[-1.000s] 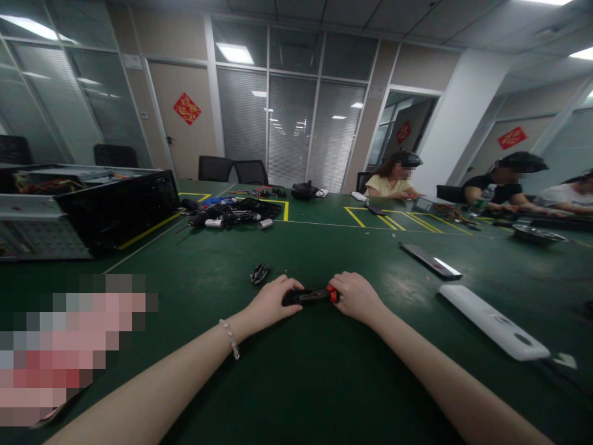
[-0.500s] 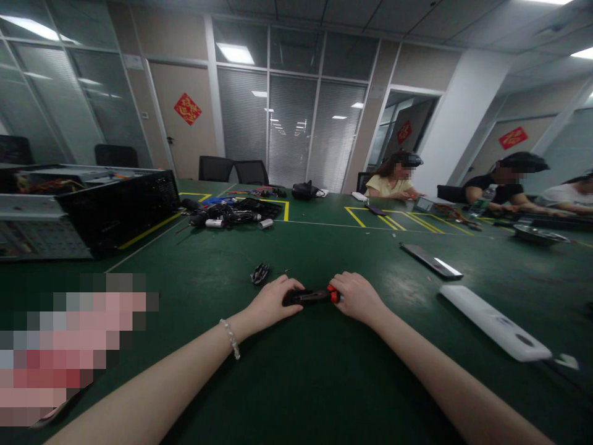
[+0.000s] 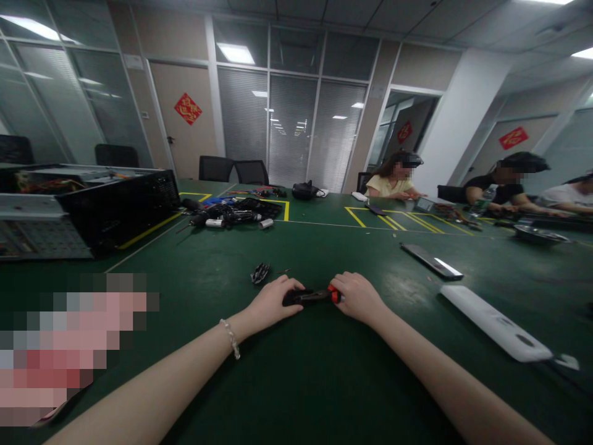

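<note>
Both my hands rest on the green table [image 3: 296, 383] and share a small black tool with a red end [image 3: 311, 297]. My left hand [image 3: 271, 303] is closed around its black left end. My right hand [image 3: 357, 298] is closed around the red right end. The tool lies level just above the table top. A small dark metal part [image 3: 260, 272] lies on the table just beyond my left hand.
A white elongated device [image 3: 493, 321] and a dark flat panel [image 3: 430, 260] lie to the right. An open computer case [image 3: 88, 207] stands at the left. A pile of black tools and cables [image 3: 231, 214] is farther back. Several people sit at the far right.
</note>
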The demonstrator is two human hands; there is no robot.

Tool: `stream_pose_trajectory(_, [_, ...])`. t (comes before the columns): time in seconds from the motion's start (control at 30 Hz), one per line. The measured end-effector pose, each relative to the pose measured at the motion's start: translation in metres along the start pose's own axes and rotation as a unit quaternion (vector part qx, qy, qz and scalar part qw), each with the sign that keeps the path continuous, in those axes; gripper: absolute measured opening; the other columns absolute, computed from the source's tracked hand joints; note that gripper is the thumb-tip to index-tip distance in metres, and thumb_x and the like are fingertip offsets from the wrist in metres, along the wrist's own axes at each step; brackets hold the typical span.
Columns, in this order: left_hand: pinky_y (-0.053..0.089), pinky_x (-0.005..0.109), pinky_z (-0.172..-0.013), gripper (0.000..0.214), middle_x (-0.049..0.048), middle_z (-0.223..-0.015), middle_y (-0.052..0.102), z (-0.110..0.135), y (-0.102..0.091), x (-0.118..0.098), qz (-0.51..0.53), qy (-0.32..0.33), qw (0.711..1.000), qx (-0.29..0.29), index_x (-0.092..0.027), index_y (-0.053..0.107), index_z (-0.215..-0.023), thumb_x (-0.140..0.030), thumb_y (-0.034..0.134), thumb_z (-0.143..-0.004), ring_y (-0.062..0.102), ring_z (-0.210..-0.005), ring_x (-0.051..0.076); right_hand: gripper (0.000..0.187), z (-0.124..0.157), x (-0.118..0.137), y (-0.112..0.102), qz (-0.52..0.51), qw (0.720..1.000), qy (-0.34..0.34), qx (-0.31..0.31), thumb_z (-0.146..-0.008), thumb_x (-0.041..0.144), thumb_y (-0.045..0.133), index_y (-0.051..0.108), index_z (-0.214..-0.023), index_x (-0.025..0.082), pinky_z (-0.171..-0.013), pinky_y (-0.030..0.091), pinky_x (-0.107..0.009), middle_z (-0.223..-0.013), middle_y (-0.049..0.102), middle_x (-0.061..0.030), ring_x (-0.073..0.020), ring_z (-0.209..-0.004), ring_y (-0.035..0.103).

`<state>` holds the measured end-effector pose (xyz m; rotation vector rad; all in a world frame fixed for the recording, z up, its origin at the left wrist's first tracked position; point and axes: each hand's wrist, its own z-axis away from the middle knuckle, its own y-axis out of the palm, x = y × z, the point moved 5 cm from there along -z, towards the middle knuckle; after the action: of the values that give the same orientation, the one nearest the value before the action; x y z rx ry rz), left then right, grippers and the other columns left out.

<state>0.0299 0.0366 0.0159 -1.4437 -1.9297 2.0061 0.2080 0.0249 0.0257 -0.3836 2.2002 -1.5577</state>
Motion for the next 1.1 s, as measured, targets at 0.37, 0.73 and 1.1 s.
stream_pose_trajectory(0.37, [0.042, 0.032, -0.076, 0.031, 0.0015, -0.099, 0.048, -0.0004, 0.0012, 0.0032, 0.004, 0.003, 1.000, 0.005, -0.025, 0.052, -0.101, -0.034, 0.058, -0.071, 0.051, -0.088, 0.018, 0.015, 0.0000, 0.0009, -0.0013, 0.000, 1.000, -0.001, 0.001, -0.067, 0.019, 0.050, 0.056, -0.080, 0.017, -0.064, 0.033, -0.026, -0.079, 0.057, -0.0045, -0.0148, -0.070, 0.048])
stream_pose_trajectory(0.73, [0.042, 0.031, -0.076, 0.031, 0.0012, -0.099, 0.048, 0.0001, 0.0002, 0.0005, 0.000, 0.005, 1.000, 0.005, -0.025, 0.052, -0.100, -0.032, 0.059, -0.071, 0.051, -0.087, 0.018, 0.014, 0.0001, -0.0007, 0.0013, 0.007, 1.000, -0.002, 0.000, -0.066, 0.020, 0.051, 0.055, -0.078, 0.018, -0.063, 0.032, -0.026, -0.077, 0.057, -0.0032, -0.0149, -0.071, 0.047])
stream_pose_trajectory(1.1, [0.042, 0.032, -0.077, 0.032, 0.0016, -0.100, 0.047, -0.0001, 0.0003, 0.0004, 0.001, 0.002, 1.000, 0.009, -0.025, 0.052, -0.101, -0.033, 0.058, -0.071, 0.050, -0.088, 0.019, 0.015, 0.0003, 0.0012, -0.0012, 0.000, 1.000, -0.001, 0.004, -0.066, 0.019, 0.051, 0.056, -0.080, 0.017, -0.063, 0.033, -0.026, -0.079, 0.057, -0.0039, -0.0146, -0.070, 0.047])
